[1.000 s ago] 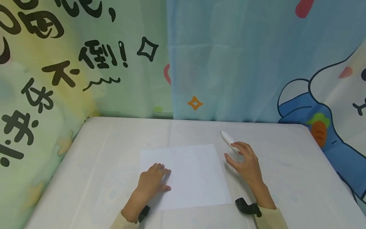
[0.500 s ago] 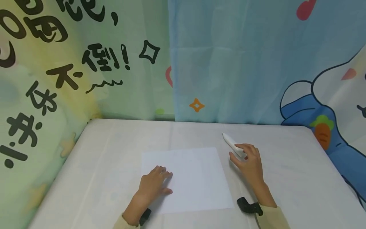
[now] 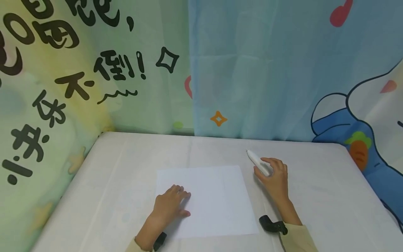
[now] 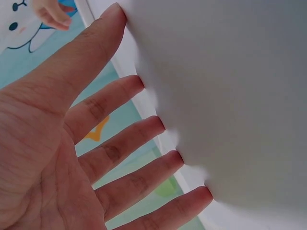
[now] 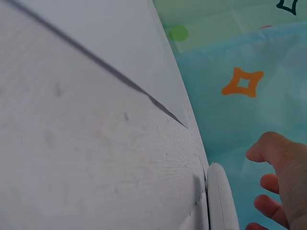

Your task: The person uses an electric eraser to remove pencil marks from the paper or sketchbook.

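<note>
A blank white sheet of paper (image 3: 217, 203) lies on the white-covered table (image 3: 132, 154). My left hand (image 3: 170, 203) rests on the sheet's left part; in the left wrist view its straight, spread fingertips (image 4: 156, 123) touch the paper (image 4: 230, 96). Beyond the sheet's right edge lies a slim white pen-like object (image 3: 256, 161) with a pointed far tip; its exact kind is unclear. Over its near end is my right hand (image 3: 275, 180), thumb and fingers loosely bent. The right wrist view shows a gap between this hand (image 5: 292, 182) and the white object (image 5: 220, 196).
A printed cloth backdrop (image 3: 233, 87) hangs behind the table and along its left side. Black wrist-worn devices, one near each wrist, show below the hands, such as the right device (image 3: 272, 224). The table's far edge runs just in front of the cloth.
My right hand has come closer to the white pen-like object, its thumb now beside the near end. My left hand stays on the paper. The head view has shifted slightly.
</note>
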`<state>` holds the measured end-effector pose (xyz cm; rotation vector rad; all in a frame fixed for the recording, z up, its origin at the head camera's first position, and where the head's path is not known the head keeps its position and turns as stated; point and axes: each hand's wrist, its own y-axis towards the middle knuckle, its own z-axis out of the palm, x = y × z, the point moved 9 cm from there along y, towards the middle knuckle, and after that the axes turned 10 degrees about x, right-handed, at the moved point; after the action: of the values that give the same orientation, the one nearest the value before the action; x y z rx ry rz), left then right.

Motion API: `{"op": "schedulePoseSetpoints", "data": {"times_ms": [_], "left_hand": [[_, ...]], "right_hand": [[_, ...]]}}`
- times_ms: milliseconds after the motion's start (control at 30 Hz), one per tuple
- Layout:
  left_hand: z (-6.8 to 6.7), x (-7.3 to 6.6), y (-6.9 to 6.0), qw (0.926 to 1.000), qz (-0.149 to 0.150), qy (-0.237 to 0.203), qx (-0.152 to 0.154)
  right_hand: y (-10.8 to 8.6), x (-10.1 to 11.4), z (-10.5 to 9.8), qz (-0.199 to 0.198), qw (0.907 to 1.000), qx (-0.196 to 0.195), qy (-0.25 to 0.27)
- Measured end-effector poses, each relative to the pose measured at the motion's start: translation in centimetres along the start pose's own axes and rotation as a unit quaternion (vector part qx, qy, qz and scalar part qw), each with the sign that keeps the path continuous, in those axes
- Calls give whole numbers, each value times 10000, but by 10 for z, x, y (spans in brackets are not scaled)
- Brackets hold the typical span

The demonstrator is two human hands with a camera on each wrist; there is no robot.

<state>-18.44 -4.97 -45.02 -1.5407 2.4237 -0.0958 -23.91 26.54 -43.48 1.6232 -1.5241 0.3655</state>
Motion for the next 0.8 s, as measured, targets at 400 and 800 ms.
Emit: {"op": "schedulePoseSetpoints", "data": {"times_ms": [400, 800], "left_hand": [[3, 1, 1, 9999, -44, 97, 57], [-3, 1, 0, 9999, -4, 65, -129]], "right_hand": [[6, -18, 8, 386, 9991, 184, 83], [13, -30, 16, 832, 9947, 594, -69]]}}
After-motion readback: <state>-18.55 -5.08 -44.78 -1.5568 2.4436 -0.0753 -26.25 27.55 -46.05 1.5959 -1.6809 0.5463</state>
